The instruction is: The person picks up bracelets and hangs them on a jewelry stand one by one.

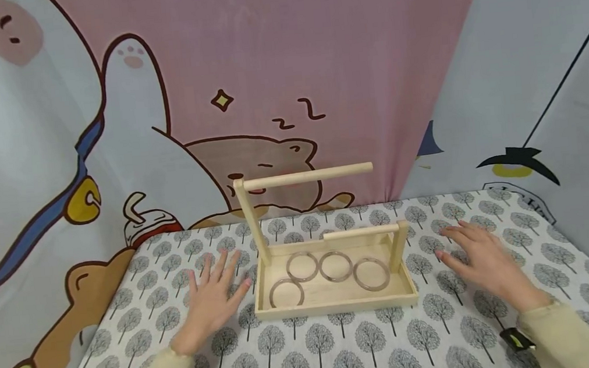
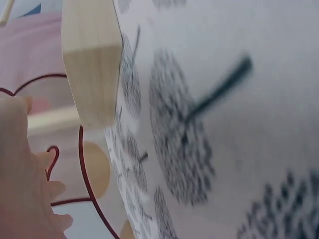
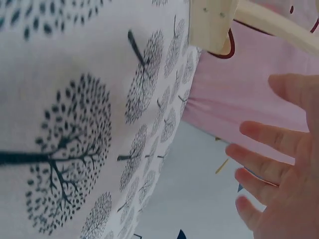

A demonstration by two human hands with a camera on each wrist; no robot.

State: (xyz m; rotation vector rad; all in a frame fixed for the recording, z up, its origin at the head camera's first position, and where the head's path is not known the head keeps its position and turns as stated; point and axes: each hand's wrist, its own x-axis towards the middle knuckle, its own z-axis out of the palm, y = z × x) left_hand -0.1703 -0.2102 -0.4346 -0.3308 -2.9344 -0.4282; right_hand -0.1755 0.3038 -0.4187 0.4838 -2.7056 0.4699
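Two hands (image 1: pixel 212 296), four rings (image 1: pixel 373 289), one wooden tray (image 1: pixel 338 307), two posts (image 1: pixel 252 220), two rods (image 1: pixel 307 176)

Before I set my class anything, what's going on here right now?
A person's bare left hand and bare right hand are open on either side of a pale rectangular wooden tray, neither gripping anything. Four translucent brownish rings lie in the tray. A long pale wooden rod juts over it from the left, and a shorter, lower wooden rod from the right; neither rod carries a ring.
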